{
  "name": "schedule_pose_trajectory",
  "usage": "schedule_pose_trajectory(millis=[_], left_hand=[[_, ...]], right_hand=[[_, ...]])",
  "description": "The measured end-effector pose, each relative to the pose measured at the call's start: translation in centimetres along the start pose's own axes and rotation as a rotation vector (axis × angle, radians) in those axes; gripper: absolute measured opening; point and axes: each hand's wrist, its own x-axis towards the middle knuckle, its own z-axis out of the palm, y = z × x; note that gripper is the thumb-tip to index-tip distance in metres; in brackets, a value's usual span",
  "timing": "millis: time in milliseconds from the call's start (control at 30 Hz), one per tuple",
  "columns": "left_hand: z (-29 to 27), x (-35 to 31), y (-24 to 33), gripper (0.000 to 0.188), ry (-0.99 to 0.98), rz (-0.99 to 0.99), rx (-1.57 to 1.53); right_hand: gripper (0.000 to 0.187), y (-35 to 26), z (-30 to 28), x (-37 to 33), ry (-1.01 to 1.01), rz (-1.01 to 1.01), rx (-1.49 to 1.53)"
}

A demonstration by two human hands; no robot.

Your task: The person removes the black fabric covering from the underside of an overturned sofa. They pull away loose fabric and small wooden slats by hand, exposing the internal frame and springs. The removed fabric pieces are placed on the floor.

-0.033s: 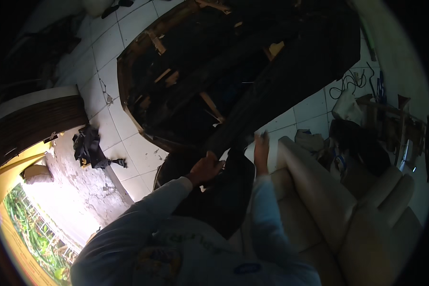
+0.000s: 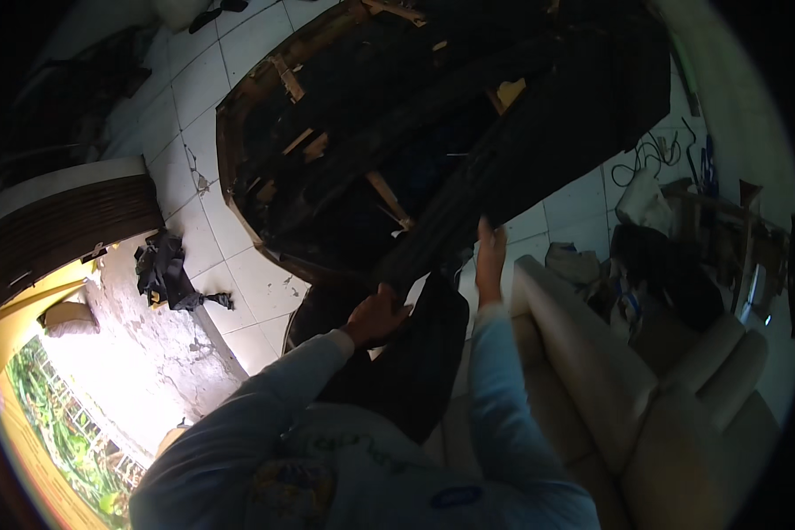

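A large frame with wooden edges and broken slats lies ahead, much of it covered in black cloth. A long folded band of this cloth runs diagonally toward me. My left hand is closed on the cloth's near end, where a dark flap hangs down in front of my body. To the right, my right hand is raised beside the cloth's edge, fingers stretched out and nothing visible in it. Whether its fingertips touch the cloth is hard to tell in the dim light.
A beige sofa stands close on my right, with bags and clutter behind it. A crumpled black cloth lies on the white tiled floor at left, near a bright opening. Cables lie by the right wall.
My right hand has moved slightly up and away from me, along the cloth's edge. My left hand keeps its hold in nearly the same place.
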Motion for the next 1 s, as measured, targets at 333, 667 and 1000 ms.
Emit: schedule_pose_trajectory(millis=[333,667,1000], left_hand=[[3.4,1.0,3.0,0.067,0.224,-0.389,-0.029],[6.5,7.8,5.4,0.043,0.369,-0.128,-0.119],[9.5,9.2,8.6,0.05,0.474,-0.107,-0.292]], right_hand=[[0.057,-9.4,1.0,29.3,-0.093,-0.005,-0.854],[0.035,-4.7,-19.4,25.0,-0.149,-0.457,-1.299],[0.059,-10.4,-15.7,25.5,-0.086,0.037,-1.048]])
